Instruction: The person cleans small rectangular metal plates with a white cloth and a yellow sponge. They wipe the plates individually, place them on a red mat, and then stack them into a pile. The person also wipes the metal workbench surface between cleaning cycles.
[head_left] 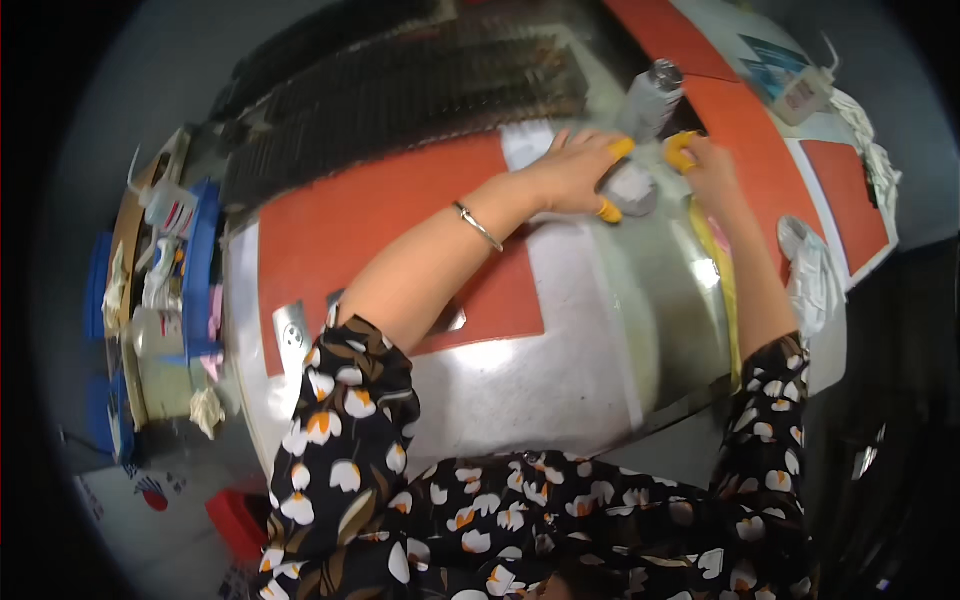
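My left hand (583, 172) reaches to the far right of the worktable, with yellow finger cots on thumb and index finger. Those two fingers grip the sides of a small round grey-white container (633, 187); its contents cannot be made out. My right hand (706, 165) is just right of it, yellow-tipped fingers curled together in a pinch. Whatever they hold, if anything, is hidden. Behind the container, between my hands, stands a bottle wrapped in silver foil (654, 101).
Dark ribbed trays (400, 105) line the back, behind an orange-red mat (390, 240) with a metal plate (291, 335) on it. Blue bins (203, 270) and a squeeze bottle (170, 210) are at left. Another squeeze bottle (803, 95) and a crumpled white cloth (815, 280) lie right.
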